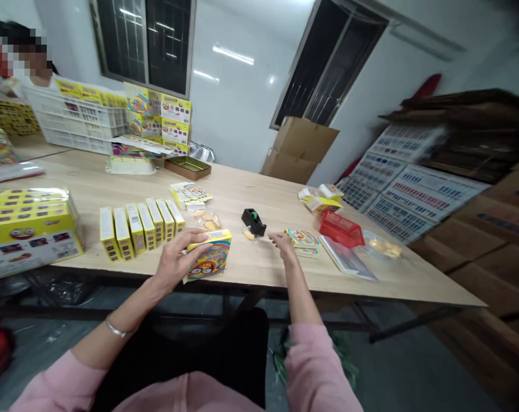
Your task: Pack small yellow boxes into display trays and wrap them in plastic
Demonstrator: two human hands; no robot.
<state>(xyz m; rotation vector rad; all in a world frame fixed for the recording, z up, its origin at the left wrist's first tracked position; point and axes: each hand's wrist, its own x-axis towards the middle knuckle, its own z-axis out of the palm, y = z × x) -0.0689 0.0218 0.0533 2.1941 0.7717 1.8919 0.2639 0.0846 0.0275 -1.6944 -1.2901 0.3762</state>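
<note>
My left hand (179, 260) holds an upright yellow box with a cartoon face (210, 260) near the table's front edge. My right hand (282, 243) is over the table, its fingers bent, between a black tape dispenser (254, 222) and flat printed cards (302, 239). What its fingertips hold, if anything, is too small to make out. A small clear bag with a yellow item (248, 233) lies by the dispenser. Left of my left hand, several narrow yellow boxes (146, 224) stand in a row. Behind the held box are more small bags (210, 220) and a pile of printed pieces (191, 194).
On the right are a red basket (341, 229), a flat booklet (345, 257) and a bag of yellow items (383, 247). A large wrapped carton (27, 229) sits left. White crates (79, 117), stacked boxes (175, 123) and a tray (188, 167) stand behind. A person (27, 54) is back left.
</note>
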